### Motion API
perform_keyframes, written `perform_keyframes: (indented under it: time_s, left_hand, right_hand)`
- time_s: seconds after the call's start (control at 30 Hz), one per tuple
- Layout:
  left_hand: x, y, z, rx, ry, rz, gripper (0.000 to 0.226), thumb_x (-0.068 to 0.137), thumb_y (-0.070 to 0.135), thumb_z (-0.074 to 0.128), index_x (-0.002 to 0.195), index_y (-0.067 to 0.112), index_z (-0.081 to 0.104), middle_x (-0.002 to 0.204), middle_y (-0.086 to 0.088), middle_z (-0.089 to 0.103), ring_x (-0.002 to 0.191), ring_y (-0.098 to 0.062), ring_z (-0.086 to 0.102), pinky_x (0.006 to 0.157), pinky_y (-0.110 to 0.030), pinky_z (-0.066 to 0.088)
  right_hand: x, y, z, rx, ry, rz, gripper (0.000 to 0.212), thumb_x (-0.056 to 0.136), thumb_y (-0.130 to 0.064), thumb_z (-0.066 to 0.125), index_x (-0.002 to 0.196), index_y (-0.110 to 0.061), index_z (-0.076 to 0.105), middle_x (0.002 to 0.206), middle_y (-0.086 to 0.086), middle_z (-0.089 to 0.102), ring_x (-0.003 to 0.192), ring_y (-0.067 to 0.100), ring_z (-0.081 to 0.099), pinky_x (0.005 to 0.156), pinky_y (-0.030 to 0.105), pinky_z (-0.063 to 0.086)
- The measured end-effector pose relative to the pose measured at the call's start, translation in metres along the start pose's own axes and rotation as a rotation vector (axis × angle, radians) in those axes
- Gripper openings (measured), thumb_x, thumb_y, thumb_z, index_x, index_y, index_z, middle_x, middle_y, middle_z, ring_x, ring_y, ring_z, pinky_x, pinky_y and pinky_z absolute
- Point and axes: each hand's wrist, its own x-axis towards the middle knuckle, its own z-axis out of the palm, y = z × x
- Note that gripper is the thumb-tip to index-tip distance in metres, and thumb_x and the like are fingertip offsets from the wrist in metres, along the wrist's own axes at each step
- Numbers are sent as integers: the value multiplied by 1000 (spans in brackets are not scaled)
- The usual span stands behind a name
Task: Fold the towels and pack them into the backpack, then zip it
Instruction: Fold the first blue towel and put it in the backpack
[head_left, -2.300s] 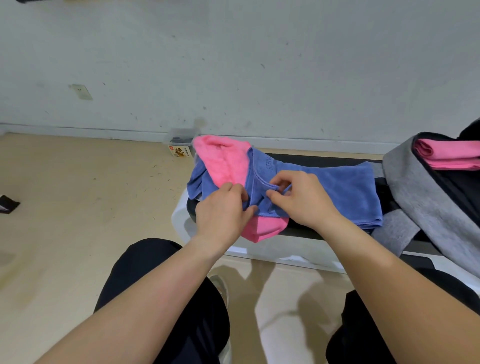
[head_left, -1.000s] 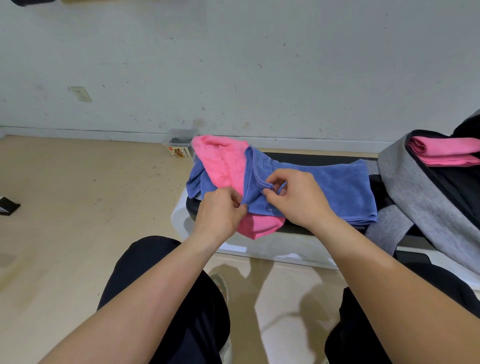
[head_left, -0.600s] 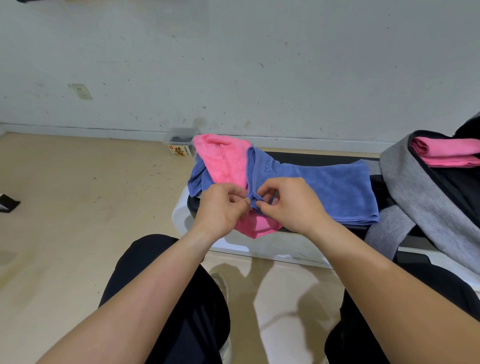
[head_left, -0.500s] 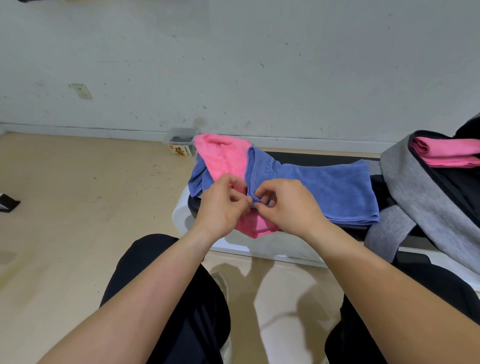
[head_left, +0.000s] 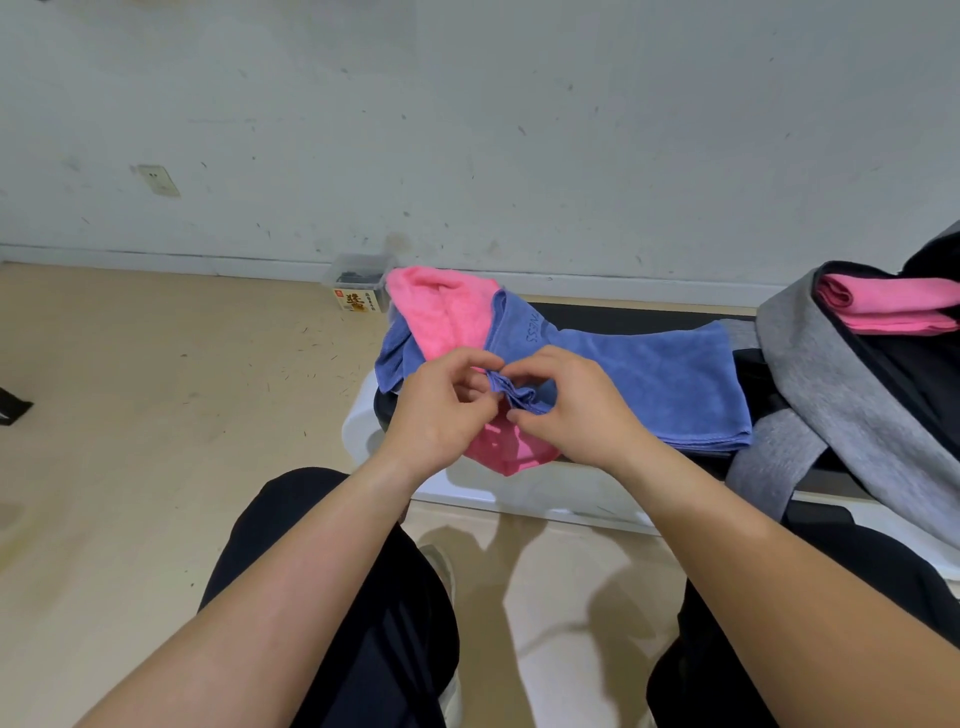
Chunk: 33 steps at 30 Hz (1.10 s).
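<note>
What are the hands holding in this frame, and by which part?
The left hand and the right hand both pinch the blue towel at its bunched near-left edge, over the pink towel.

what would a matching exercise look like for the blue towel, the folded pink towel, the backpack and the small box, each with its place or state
1 blue towel
2 folded pink towel
3 backpack
4 small box

a on the floor by the wall
b inside the backpack
c grey, standing open
d pinched by left hand and right hand

Pairs: 1-d, 2-b, 3-c, 4-a
</note>
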Motion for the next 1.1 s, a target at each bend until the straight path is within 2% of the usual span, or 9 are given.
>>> perform_keyframes:
  time_s: [0.1,0.33,0.47,0.57,0.67,0.8,0.9,1.0,1.1]
  left_hand:
    - [0,1,0,35,6,-3,43,75,-6,63,106,23,70,83,4,67,73,-14,68,73,-22,56]
    - [7,3,2,269,115,152,23,83,11,71,100,25,73,73,20,64,70,10,62,72,-5,48]
    - [7,5,2,350,113,235,13,87,23,70,99,28,72,70,25,61,72,4,63,74,-18,52]
    - [7,7,4,396,141,328,8,87,28,70,95,30,71,77,19,62,75,-1,59,71,-25,49]
    - [10,7,5,399,214,407,7,87,25,71,94,25,71,88,16,51,86,-7,52,72,-21,40]
    - [21,13,4,359,196,464,10,86,29,71,94,24,67,109,12,56,104,-7,46,89,-9,29]
    - [37,24,-5,396,61,502,35,82,41,70,113,31,61,124,12,59,118,-12,48,101,-21,30]
    - [59,35,-10,526,-9,457,63,70,59,65,129,39,55,115,9,56,111,-19,49,99,-37,38]
    - [77,50,-14,474,-4,398,51,63,65,60,104,36,69,104,7,50,102,-20,48,92,-35,38]
  right_hand:
    - [0,-3,-2,110,-12,31,37,76,-11,75,108,-29,74,96,-7,65,92,8,61,85,23,47]
    - [-2,-3,-2,241,-37,66,44,73,-5,72,108,-31,71,101,-12,63,97,2,59,84,11,43]
    - [-3,2,0,169,0,47,43,68,-26,75,104,-45,63,107,-9,60,106,7,54,92,26,45]
    - [-3,2,2,71,106,36,28,71,-37,74,97,-39,62,100,-12,60,99,8,54,86,33,49]
    - [-1,-4,-5,70,226,-8,14,79,-33,74,92,-31,69,90,-14,62,91,8,57,80,34,49]
    - [4,-8,-29,109,160,-30,11,86,-23,71,97,-24,71,92,-14,68,90,5,61,86,32,49]
    - [10,-8,-51,140,122,-34,8,88,-19,65,95,-19,67,89,-8,68,87,10,62,86,36,50]
    - [15,-15,-78,225,117,-16,11,83,-21,60,91,-12,60,82,1,62,76,13,56,78,37,48]
    - [19,-26,-109,316,145,-43,15,81,-16,58,89,-2,57,80,3,57,75,9,50,70,27,42]
